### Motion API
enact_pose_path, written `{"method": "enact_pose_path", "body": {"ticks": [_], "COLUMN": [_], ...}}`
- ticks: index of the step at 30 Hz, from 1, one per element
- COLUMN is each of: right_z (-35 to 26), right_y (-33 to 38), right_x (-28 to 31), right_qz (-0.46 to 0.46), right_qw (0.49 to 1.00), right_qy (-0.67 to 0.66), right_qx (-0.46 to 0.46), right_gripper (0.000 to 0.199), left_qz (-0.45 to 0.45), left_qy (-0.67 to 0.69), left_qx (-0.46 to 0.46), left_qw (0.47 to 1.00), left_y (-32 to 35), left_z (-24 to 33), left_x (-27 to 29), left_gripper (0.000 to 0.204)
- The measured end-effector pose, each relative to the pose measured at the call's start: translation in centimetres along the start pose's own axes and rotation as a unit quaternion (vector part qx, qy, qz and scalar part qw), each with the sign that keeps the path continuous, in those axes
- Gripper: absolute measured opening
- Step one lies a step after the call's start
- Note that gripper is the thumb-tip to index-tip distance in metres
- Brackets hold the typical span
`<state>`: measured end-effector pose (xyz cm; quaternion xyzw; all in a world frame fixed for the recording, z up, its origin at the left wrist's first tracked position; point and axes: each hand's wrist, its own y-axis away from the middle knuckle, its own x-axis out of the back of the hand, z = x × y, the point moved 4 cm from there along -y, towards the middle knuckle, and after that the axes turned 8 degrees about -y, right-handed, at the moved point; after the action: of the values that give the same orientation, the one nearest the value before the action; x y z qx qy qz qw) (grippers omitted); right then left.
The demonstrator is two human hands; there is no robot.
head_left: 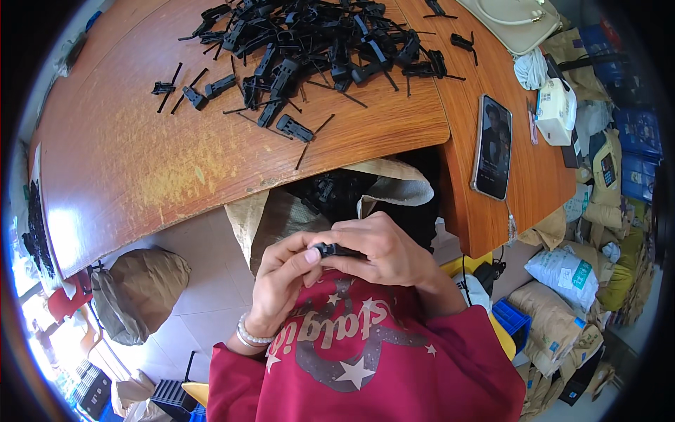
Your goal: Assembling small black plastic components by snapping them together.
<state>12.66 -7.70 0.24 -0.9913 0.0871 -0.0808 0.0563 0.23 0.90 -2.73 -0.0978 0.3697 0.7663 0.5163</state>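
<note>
Close in front of my chest, my left hand (287, 266) and my right hand (376, 246) both grip one small black plastic part (330, 250). My left thumb presses on its end, while the right fingers wrap round its other side and hide much of it. Just beyond my hands an open woven sack (247, 225) holds many similar black parts (325, 191). On the wooden table (140, 162) lies a large heap of black plastic parts with thin rods (281, 74). Several loose ones, including a black part (295, 129), lie nearer the table's edge.
A phone (493, 148) lies on the table's right wing, near a white box (555, 111) and a cream handbag (517, 21). Paper sacks (555, 330) and a blue crate (511, 323) stand on the right. A brown bag (144, 292) sits on the floor at left.
</note>
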Motion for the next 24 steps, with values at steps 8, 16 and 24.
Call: {"method": "enact_pose_path", "body": {"ticks": [8,16,24], "right_z": [0.7,1.8,2.5], "right_y": [0.5,1.1,1.4], "right_x": [0.0,0.6,-1.3], "right_qz": [0.072,0.169,0.163], "right_qw": [0.997,0.95,0.917], "right_qy": [0.015,-0.164,-0.232], "right_qx": [0.014,-0.206,-0.282], "right_gripper": [0.026,0.023,0.031], "left_qz": [-0.024,0.031,0.119], "left_qy": [-0.016,-0.613,-0.744], "left_qx": [0.01,-0.297,-0.416], "left_qw": [1.0,0.732,0.51], "left_y": [-0.7,0.8,0.6], "left_z": [-0.3,3.1,2.2], "left_x": [-0.4,-1.8,-1.8], "left_gripper": [0.029,0.057,0.037]}}
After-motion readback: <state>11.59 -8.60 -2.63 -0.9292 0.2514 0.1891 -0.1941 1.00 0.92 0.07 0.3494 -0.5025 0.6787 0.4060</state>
